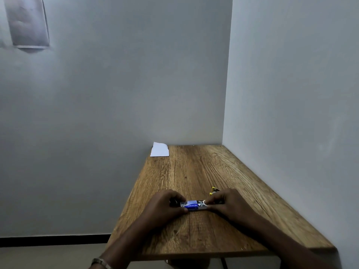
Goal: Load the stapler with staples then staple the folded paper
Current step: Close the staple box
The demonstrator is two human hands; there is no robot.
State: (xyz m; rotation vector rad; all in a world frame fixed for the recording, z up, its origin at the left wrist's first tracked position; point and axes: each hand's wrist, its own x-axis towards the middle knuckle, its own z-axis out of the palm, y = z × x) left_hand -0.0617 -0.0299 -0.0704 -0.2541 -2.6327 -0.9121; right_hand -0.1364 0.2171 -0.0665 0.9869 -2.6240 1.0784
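A small blue and white stapler (pixel 192 205) lies lengthwise on the wooden table (pixel 194 171) near its front. My left hand (pixel 165 205) grips the stapler's left end with curled fingers. My right hand (pixel 226 200) pinches its right end. A yellow staple box (pixel 214 190) peeks out just behind my right hand, mostly hidden. The folded white paper (pixel 160 149) lies at the table's far left corner, against the wall.
Grey walls close the table in at the back and along the right side. The table's left edge drops to the floor. A metal bracelet (pixel 101 262) is on my left wrist.
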